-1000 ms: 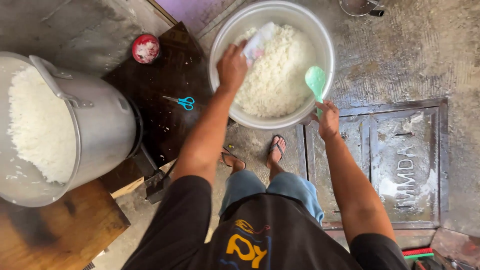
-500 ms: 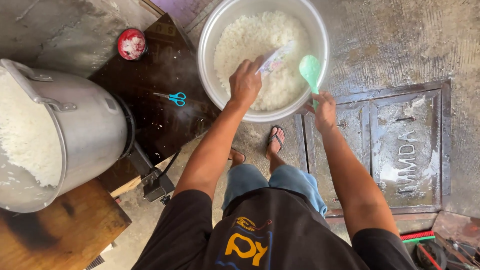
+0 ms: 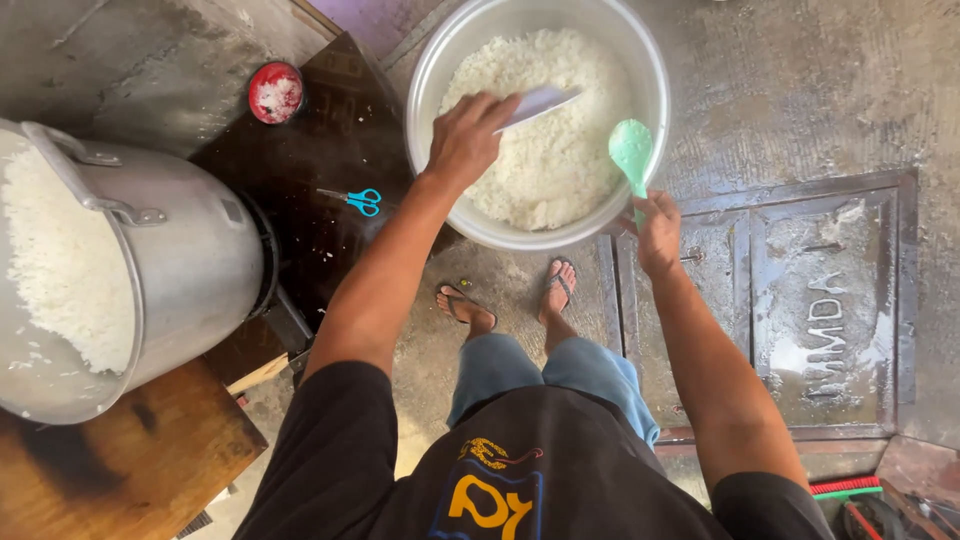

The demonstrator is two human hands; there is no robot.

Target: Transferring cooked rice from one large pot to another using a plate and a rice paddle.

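Pot (image 3: 190, 270) of rice tilted at far left on wood bench (image 3: 110, 470). Red cup (image 3: 275, 92) and blue scissors (image 3: 352, 199) on dark table (image 3: 330, 150). Left hand (image 3: 468, 140) over bowl (image 3: 432, 80), fingers curled tight round white paddle (image 3: 538, 103) lying on the rice (image 3: 560, 150). Right hand (image 3: 658, 225) at bowl's right rim, closed on green spoon (image 3: 631, 150), upright. Metal hatch (image 3: 800, 300) in floor, right.

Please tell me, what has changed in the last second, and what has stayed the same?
The left hand drew its white paddle back across the rice, from the far side toward the near-left side of the bowl. The right hand keeps the green spoon upright at the rim. Pot and scissors stayed.
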